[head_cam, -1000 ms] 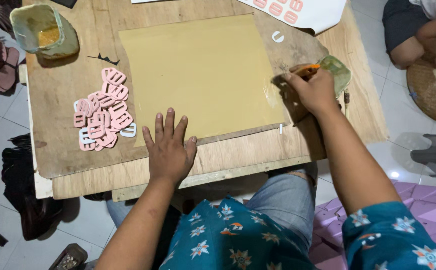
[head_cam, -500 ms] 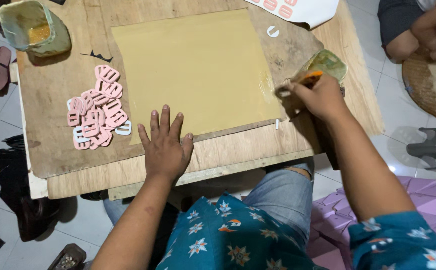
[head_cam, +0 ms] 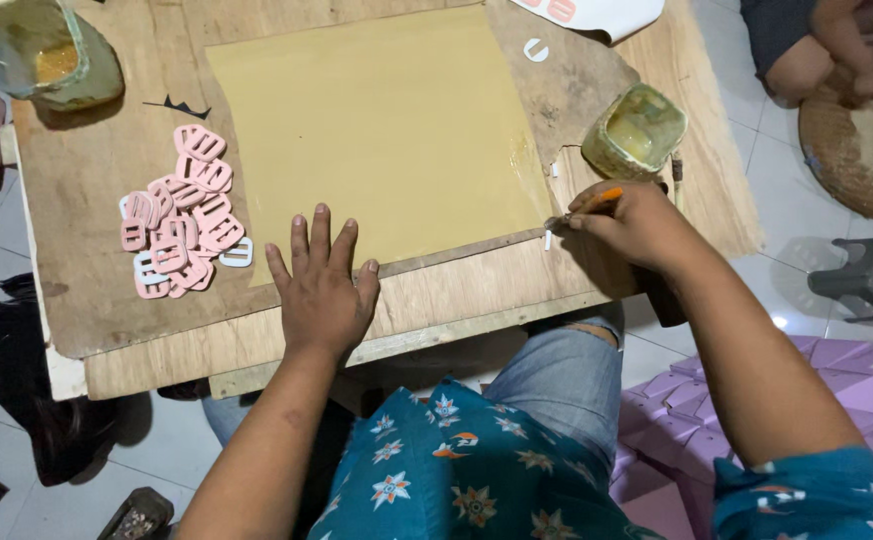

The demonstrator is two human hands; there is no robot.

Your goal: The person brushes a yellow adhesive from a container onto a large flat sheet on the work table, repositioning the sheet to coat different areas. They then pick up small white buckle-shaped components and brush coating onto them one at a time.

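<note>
A large tan sheet (head_cam: 387, 140) lies flat on a wooden board (head_cam: 107, 190). My left hand (head_cam: 319, 285) presses flat on the sheet's near edge, fingers spread. My right hand (head_cam: 632, 225) grips a small orange-handled brush (head_cam: 587, 205) with its tip at the sheet's near right corner. Just beyond that hand sits a greenish glue pot (head_cam: 635, 130). A pile of pink buckle-shaped cutouts (head_cam: 182, 215) lies left of the sheet.
A second greenish container (head_cam: 42, 55) stands at the board's far left corner. Another person sits at the upper right by a round woven tray (head_cam: 862, 150). A grey stool (head_cam: 872, 275) and purple pieces (head_cam: 847, 370) are on the floor to the right.
My right hand has slid toward me along the sheet's right edge to its near corner with the brush. The left hand stays pressed on the sheet.
</note>
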